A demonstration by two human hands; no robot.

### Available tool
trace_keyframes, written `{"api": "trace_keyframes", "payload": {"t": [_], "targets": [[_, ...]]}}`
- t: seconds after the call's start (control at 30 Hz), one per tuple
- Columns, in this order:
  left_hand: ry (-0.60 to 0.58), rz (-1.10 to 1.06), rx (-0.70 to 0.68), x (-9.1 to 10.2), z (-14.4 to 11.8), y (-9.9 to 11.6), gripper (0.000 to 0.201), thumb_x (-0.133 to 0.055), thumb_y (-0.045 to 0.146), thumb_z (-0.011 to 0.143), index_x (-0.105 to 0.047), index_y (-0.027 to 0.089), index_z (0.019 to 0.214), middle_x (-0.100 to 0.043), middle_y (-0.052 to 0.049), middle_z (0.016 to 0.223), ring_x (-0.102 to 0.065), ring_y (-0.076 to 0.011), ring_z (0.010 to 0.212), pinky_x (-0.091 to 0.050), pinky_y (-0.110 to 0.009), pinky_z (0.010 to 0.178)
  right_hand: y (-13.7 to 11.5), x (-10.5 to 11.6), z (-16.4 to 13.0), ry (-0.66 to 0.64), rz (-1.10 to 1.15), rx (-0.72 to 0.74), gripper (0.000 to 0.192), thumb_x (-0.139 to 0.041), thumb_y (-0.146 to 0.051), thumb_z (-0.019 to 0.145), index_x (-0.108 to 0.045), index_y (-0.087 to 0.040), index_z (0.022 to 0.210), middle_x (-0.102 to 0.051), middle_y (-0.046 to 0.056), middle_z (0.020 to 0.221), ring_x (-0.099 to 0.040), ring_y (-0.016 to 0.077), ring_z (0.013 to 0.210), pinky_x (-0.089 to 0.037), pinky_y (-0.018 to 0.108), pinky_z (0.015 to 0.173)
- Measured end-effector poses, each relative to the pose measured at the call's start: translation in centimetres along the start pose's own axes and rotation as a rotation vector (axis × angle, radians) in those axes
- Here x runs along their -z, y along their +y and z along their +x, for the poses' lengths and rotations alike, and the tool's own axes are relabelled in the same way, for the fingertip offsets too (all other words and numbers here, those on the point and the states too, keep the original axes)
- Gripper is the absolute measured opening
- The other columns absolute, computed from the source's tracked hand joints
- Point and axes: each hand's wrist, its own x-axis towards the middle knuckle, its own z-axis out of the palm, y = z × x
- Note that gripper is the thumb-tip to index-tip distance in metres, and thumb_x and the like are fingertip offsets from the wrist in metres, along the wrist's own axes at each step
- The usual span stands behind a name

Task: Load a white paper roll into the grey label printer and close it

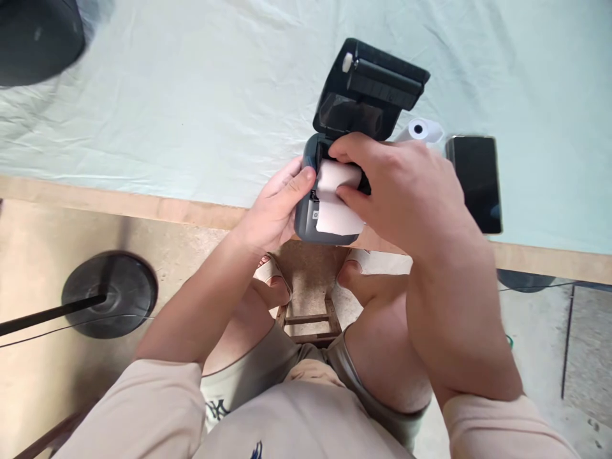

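Note:
A dark grey portable receipt printer [329, 238] is at the table's front edge, its lid [373, 89] swung up and back. My left hand [280, 201] grips the printer's left side, thumb on the rim. Inside the printer's bay lies a white paper roll [338, 185], its loose end hanging over the front of the casing. My right hand [396, 185] pinches around this roll, with the thumb on the paper and the fingers at its far end. The roll's right side is hidden behind my right hand.
Behind my right hand lies another white paper roll [419, 129], beside a black smartphone [475, 183]. A pale green cloth [167, 95] covers the table. A dark rounded object [38, 41] stands at the far left. Below is a round black stand base [109, 293].

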Motion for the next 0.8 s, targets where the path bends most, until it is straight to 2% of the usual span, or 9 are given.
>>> {"api": "trace_keyframes", "payload": {"t": [0.13, 0.27, 0.33, 0.4, 0.47, 0.53, 0.6, 0.7, 0.8], "targets": [[0.001, 0.031, -0.020, -0.2, -0.1, 0.1, 0.020, -0.053, 0.030, 0.093, -0.065, 0.020, 0.105, -0.072, -0.004, 0.103, -0.067, -0.0215, 0.115, -0.060, -0.030, 0.091, 0.5, -1.1, 0.5, 0.144, 0.050, 0.093, 0.025, -0.059, -0.027, 0.073, -0.062, -0.028, 0.098, -0.056, 0.003, 0.067, -0.045, 0.0156, 0.057, -0.032, 0.028, 0.057], [0.001, 0.023, -0.030, -0.1, 0.1, 0.0, 0.023, -0.053, 0.035, 0.093, -0.065, 0.020, 0.106, -0.072, -0.003, 0.100, -0.069, -0.0216, 0.109, -0.062, -0.029, 0.083, 0.7, 0.2, -0.6, 0.193, 0.175, 0.144, 0.031, -0.062, -0.020, 0.067, -0.060, -0.028, 0.097, -0.058, -0.001, 0.068, -0.042, 0.0110, 0.053, -0.029, 0.026, 0.052], [0.023, -0.008, -0.044, 0.0, 0.2, -0.1, 0.024, -0.053, 0.037, 0.093, -0.066, 0.019, 0.103, -0.073, -0.003, 0.099, -0.069, -0.0220, 0.109, -0.062, -0.031, 0.086, 0.8, 1.0, -1.1, 0.236, 0.431, 0.165, 0.034, -0.062, -0.018, 0.067, -0.059, -0.027, 0.100, -0.063, -0.001, 0.082, -0.043, 0.0084, 0.055, -0.027, 0.026, 0.048], [0.043, -0.053, -0.047, 0.1, 0.3, -0.1, 0.028, -0.051, 0.040, 0.093, -0.067, 0.018, 0.099, -0.073, -0.004, 0.098, -0.068, -0.0227, 0.111, -0.060, -0.033, 0.091, 1.2, 1.1, -1.1, 0.327, 0.798, 0.150, 0.035, -0.055, -0.019, 0.071, -0.055, -0.026, 0.106, -0.061, -0.001, 0.089, -0.043, 0.0075, 0.056, -0.024, 0.025, 0.044], [0.053, -0.094, -0.043, 0.1, 0.4, 0.0, 0.032, -0.049, 0.045, 0.093, -0.067, 0.018, 0.097, -0.073, -0.004, 0.098, -0.066, -0.0237, 0.116, -0.059, -0.035, 0.093, 1.7, 0.3, -0.4, 0.369, 1.136, 0.096, 0.039, -0.043, -0.022, 0.074, -0.049, -0.026, 0.112, -0.053, 0.001, 0.082, -0.042, 0.0090, 0.055, -0.022, 0.025, 0.040], [0.074, -0.115, -0.046, 0.2, 0.4, 0.4, 0.037, -0.045, 0.049, 0.093, -0.067, 0.019, 0.096, -0.073, -0.003, 0.098, -0.063, -0.0242, 0.121, -0.059, -0.036, 0.094, 2.2, -1.1, 0.6, 0.324, 1.328, 0.038, 0.040, -0.035, -0.030, 0.076, -0.044, -0.026, 0.115, -0.046, 0.002, 0.077, -0.041, 0.0101, 0.051, -0.022, 0.024, 0.036], [0.086, -0.125, -0.059, 0.2, 0.4, 0.8, 0.039, -0.042, 0.049, 0.093, -0.067, 0.019, 0.094, -0.072, -0.003, 0.099, -0.060, -0.0242, 0.124, -0.058, -0.035, 0.094, 2.3, -2.5, 1.4, 0.308, 1.325, 0.020, 0.038, -0.038, -0.041, 0.080, -0.040, -0.026, 0.115, -0.047, 0.002, 0.082, -0.043, 0.0095, 0.052, -0.024, 0.023, 0.035], [0.101, -0.131, -0.101, 0.2, 0.5, 1.4, 0.042, -0.036, 0.049, 0.095, -0.066, 0.018, 0.095, -0.071, -0.004, 0.104, -0.058, -0.0239, 0.126, -0.056, -0.034, 0.096, 2.0, -4.0, 1.8, 0.468, 1.166, 0.071, 0.042, -0.052, -0.046, 0.080, -0.032, -0.028, 0.112, -0.051, 0.002, 0.091, -0.050, 0.0101, 0.061, -0.037, 0.024, 0.042], [0.154, -0.118, -0.164, 0.3, 0.7, 1.8, 0.049, -0.031, 0.053, 0.096, -0.065, 0.019, 0.100, -0.071, -0.004, 0.107, -0.056, -0.0234, 0.127, -0.053, -0.033, 0.099, 1.7, -4.8, 1.3, 0.539, 1.095, 0.150, 0.038, -0.053, -0.044, 0.085, -0.030, -0.029, 0.111, -0.053, 0.002, 0.098, -0.055, 0.0110, 0.071, -0.049, 0.026, 0.055]]}}
